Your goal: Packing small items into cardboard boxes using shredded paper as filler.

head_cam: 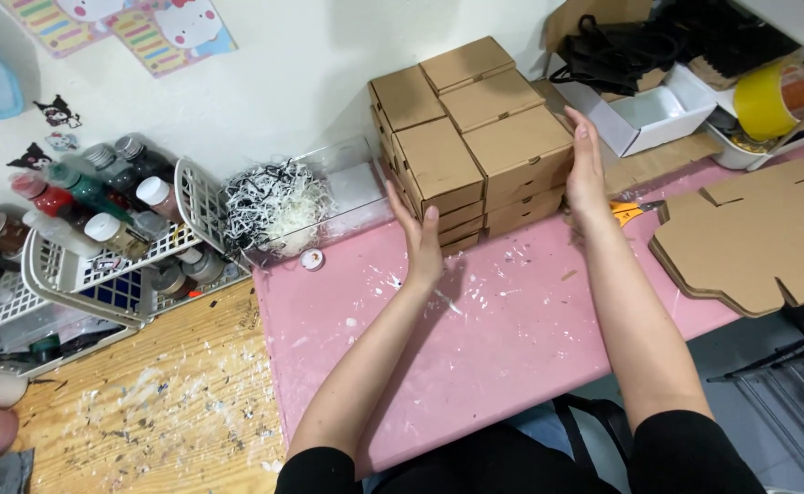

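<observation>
Already, the block of small brown folded cardboard boxes (475, 137) stood stacked several layers high at the back of the pink paint-flecked desk (475, 338), against the white wall, so the folding of those looked finished. The left hand (417, 240) lay flat and open against the stack's near-left side and the right hand (586, 169) flat against its right side, both touching it and gripping nothing, seemingly squaring it up. To the right of the stack, flat unfolded cardboard blanks (759, 238) remained, suggesting more boxes were left to make.
</observation>
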